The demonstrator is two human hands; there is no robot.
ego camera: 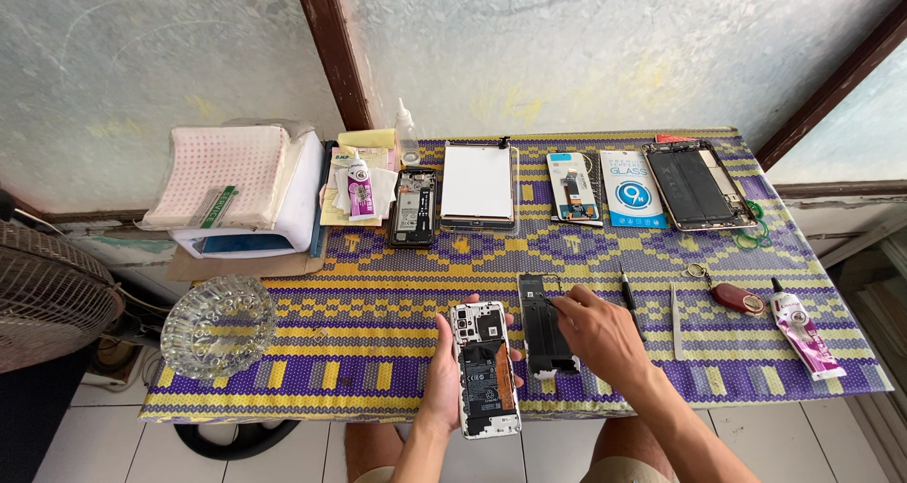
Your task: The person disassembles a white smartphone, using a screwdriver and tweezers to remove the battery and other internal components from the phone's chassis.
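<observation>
My left hand (442, 374) grips an opened phone (486, 368) by its left side, back cover off, with the battery and circuit board showing; it is held upright over the mat's near edge. Just right of it a black phone frame (541, 324) lies flat on the woven mat (378, 275). My right hand (597, 332) rests over that frame, fingers pinched on a thin dark tool (551, 302) whose tip touches the frame's upper part.
Behind lie another opened phone (414, 207), a white screen panel (477, 182), a boxed part (573, 187), a screen-protector packet (630, 190) and an opened tablet (697, 185). A glue tube (803, 332), keys (732, 296), pen (628, 294) sit right; glass ashtray (217, 325) left.
</observation>
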